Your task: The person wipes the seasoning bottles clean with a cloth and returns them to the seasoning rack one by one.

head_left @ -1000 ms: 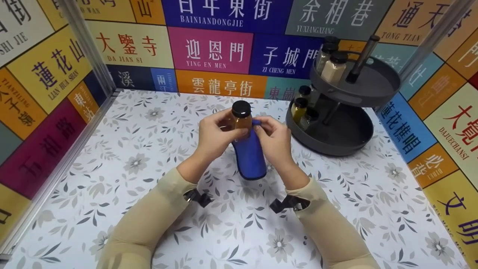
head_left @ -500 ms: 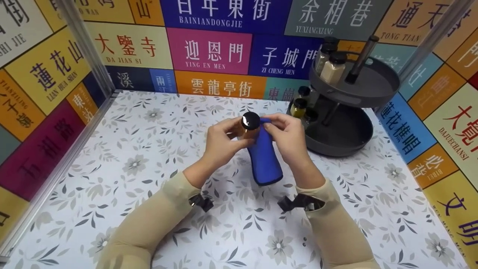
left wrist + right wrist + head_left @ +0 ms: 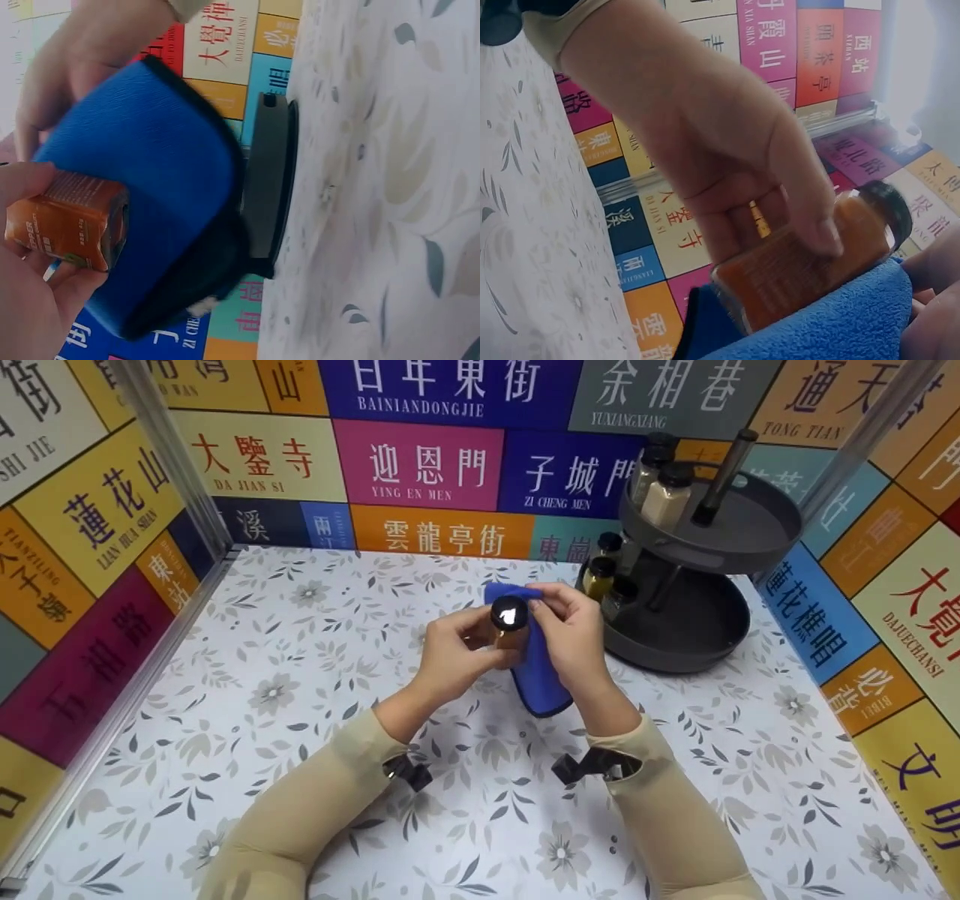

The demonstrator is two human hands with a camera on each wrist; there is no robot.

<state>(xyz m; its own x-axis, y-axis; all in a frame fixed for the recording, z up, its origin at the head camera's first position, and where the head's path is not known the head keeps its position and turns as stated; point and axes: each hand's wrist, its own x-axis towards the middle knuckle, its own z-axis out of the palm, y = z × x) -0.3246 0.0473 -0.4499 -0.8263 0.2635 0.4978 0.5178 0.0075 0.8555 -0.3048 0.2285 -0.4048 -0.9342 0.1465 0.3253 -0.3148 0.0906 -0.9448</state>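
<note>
My left hand (image 3: 454,656) grips a spice jar (image 3: 510,622) between thumb and fingers, over the middle of the table. The jar has a black lid, orange-brown contents and a printed label, which the left wrist view shows on its side (image 3: 71,225). With thumb and fingers, my right hand (image 3: 574,637) pinches a blue cloth (image 3: 541,682) edged in black. The cloth hangs behind and to the right of the jar, its upper part spread past the lid. In the right wrist view the fuzzy cloth (image 3: 825,322) lies right along the glass.
A dark two-tier round rack (image 3: 675,649) stands at the back right, with several black-lidded jars (image 3: 667,495) on its tiers. A floral cloth (image 3: 337,810) covers the table. Sign-patterned walls (image 3: 420,465) enclose the back and sides.
Both hands have moved to the right with the jar and the cloth. The cloth's upper part has spread out leftward behind the lid, and its lower end has risen a little in the last half second.
</note>
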